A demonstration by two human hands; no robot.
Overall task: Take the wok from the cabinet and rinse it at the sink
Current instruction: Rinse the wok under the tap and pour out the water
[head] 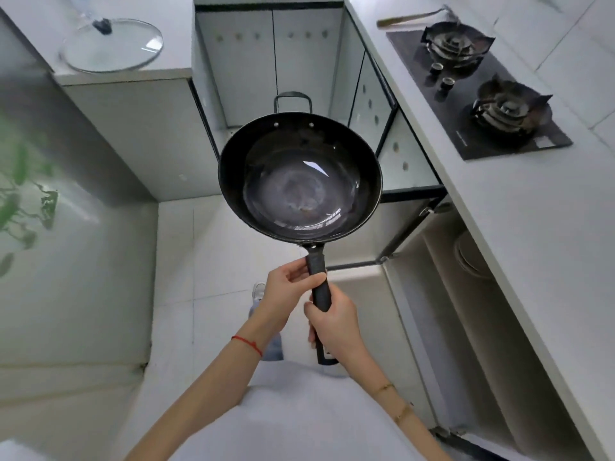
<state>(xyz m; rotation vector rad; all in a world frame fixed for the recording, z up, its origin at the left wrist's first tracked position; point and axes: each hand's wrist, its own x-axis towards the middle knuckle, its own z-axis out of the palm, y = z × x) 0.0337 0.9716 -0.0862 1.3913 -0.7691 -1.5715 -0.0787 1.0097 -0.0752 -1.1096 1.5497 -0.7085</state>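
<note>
Nearest the camera, the right hand (336, 322) wraps the lower part of the wok's long black handle (320, 287), fingers curled round it, while the left hand (289, 287) pinches the same handle higher up, thumb across it and fingers behind, close to where it meets the pan. Beyond both hands the wok (299, 178) hangs in mid-air over the floor, level and mouth up, its dark bowl empty and glossy, the small loop handle (293, 98) on its far rim pointing away. It is out of the open cabinet (449, 294) at the lower right, so the fetching looks done and the carry to the sink is the step in hand. No sink shows here, so the person probably has to turn. To do that well, the two-handed hold should stay, the pan level, swung wide of the open cabinet door (409, 161) just right of the rim. Farther off lie the glass lid (111, 46) on the left counter and the gas hob (479, 91) on the right.
</note>
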